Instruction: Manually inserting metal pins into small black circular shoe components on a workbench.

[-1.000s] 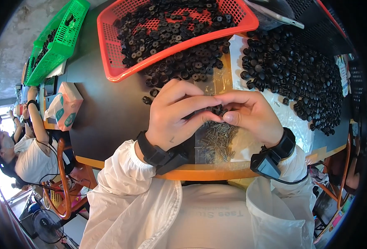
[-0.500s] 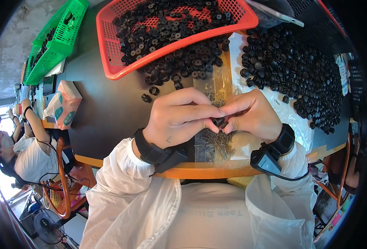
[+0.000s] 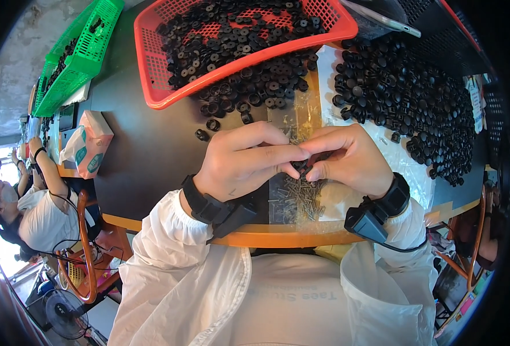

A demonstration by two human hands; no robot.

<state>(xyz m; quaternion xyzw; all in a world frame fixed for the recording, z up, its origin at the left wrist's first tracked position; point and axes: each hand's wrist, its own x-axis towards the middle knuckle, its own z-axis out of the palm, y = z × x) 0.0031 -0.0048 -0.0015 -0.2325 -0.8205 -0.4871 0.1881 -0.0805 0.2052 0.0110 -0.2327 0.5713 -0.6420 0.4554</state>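
Over the near part of the table, my left hand (image 3: 243, 158) and my right hand (image 3: 356, 161) meet fingertip to fingertip. Between them they pinch a small black plastic part (image 3: 302, 167), mostly covered by the fingers, so its exact shape cannot be made out. Just below the fingers lies a pile of small thin metal screws or pins (image 3: 301, 202) on clear plastic and tape. Black straps with box-like devices circle both wrists.
A red basket (image 3: 151, 63) of black ring-shaped parts stands ahead, with loose ones (image 3: 213, 124) spilled before it. Black round caps (image 3: 410, 109) heap on white sheeting at right. At left are a tissue pack (image 3: 96, 144), a green basket (image 3: 79, 81) and a seated person (image 3: 42, 213).
Both hands stay together at the same spot. The fingers have shifted slightly around the black part, and my left fingertips sit a little further left.
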